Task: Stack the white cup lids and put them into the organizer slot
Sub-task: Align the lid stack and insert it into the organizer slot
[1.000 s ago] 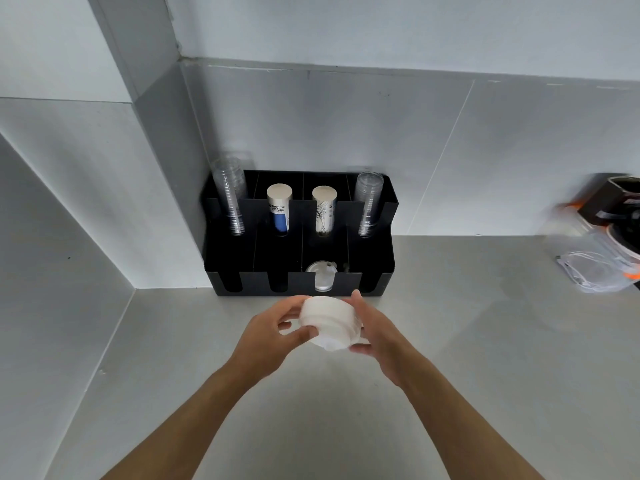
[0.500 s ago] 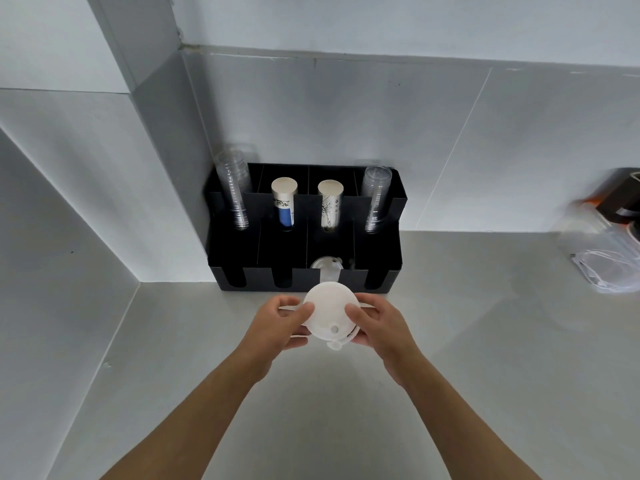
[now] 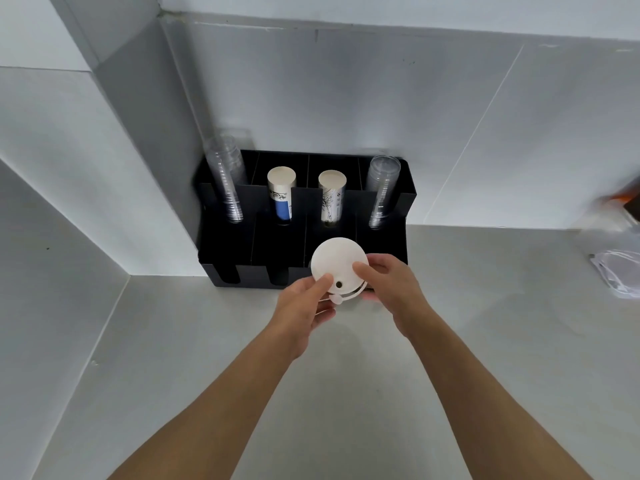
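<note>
A stack of white cup lids [image 3: 337,264] is held between both hands, its flat round face with a small hole turned up toward me. My left hand [image 3: 304,306] grips its lower left edge and my right hand [image 3: 388,282] grips its right side. The stack hovers right over the front of the black organizer [image 3: 225,265], above the third front slot from the left. That slot's inside is hidden by the lids.
The organizer stands in the counter's corner against the wall. Its back row holds clear plastic cups [image 3: 225,181] at the left, two paper cup stacks [image 3: 281,195] [image 3: 331,199] in the middle, and clear cups [image 3: 381,192] at the right. Clear plastic items [image 3: 620,271] lie at the right edge.
Both hands have carried the lid stack forward from above the counter to over the organizer's front slot. The stack turned from side-on to face-up.
</note>
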